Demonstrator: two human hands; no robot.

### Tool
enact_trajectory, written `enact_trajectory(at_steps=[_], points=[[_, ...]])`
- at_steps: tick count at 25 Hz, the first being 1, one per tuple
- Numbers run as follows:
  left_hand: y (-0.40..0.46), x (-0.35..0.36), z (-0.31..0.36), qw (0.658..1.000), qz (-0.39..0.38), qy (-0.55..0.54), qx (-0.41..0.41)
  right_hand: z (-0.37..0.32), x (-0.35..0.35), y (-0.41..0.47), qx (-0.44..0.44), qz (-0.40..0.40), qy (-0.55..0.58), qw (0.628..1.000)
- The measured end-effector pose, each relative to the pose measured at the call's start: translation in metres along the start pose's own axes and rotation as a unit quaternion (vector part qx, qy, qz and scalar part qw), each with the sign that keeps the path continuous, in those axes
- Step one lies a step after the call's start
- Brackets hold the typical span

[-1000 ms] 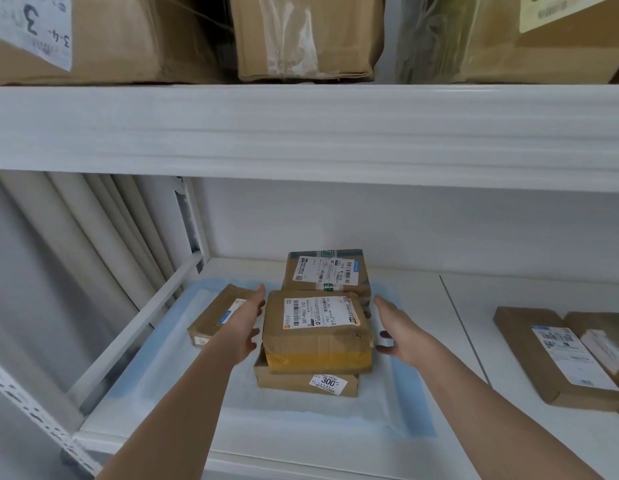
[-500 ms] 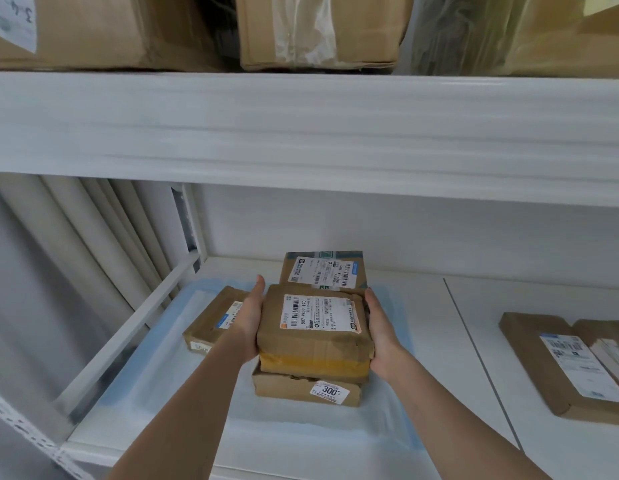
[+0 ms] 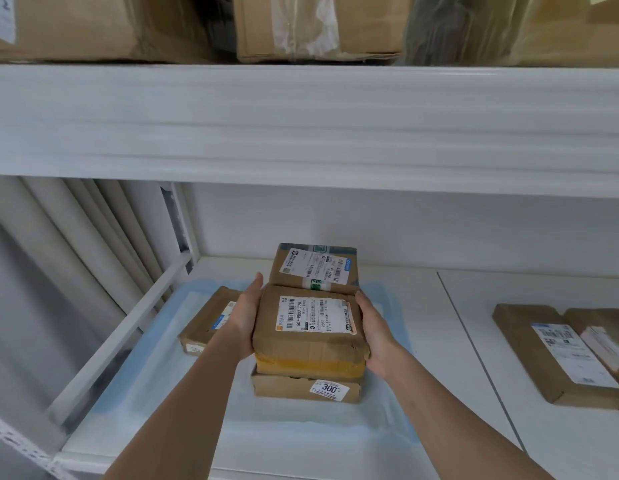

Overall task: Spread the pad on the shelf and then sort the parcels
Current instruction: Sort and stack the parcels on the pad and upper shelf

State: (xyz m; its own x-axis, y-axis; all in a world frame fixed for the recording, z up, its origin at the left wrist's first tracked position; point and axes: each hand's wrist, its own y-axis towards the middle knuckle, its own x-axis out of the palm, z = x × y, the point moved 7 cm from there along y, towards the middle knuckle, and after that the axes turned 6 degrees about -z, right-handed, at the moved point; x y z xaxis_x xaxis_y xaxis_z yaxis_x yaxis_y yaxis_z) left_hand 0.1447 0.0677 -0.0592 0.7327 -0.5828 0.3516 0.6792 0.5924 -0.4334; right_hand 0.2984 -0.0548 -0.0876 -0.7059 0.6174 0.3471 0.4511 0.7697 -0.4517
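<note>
1. Between my two hands sits the top parcel point(image 3: 310, 325), a brown wrapped box with a white label facing up and a band of yellow tape along its near edge.
2. My left hand point(image 3: 244, 318) is clasped against its left side, thumb up by the far corner; my right hand point(image 3: 372, 332) grips the right side, fingers wrapped under the edge (I can't see the fingertips).
3. Directly beneath the held box lies a flatter parcel point(image 3: 306, 388) with a "300" sticker on its near face; whether the two still touch I cannot tell.
4. Just beyond my fingertips stands a third parcel point(image 3: 313, 268) with green tape.
5. Left of my left hand, partly hidden behind the wrist, lies a flat box point(image 3: 206, 322).
6. Under all of these the pad point(image 3: 162, 386), white with blue borders, is spread on the shelf point(image 3: 436, 344).
7. Well off to the right of my right hand lie two more parcels point(image 3: 557, 351), overlapping, on bare shelf.
</note>
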Motion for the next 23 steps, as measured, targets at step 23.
enact_trajectory(at_steps=[23], points=[[-0.069, 0.117, 0.042, 0.857, 0.203, 0.325, 0.346, -0.035, -0.087, -0.065, -0.074, 0.058, -0.035, 0.995]])
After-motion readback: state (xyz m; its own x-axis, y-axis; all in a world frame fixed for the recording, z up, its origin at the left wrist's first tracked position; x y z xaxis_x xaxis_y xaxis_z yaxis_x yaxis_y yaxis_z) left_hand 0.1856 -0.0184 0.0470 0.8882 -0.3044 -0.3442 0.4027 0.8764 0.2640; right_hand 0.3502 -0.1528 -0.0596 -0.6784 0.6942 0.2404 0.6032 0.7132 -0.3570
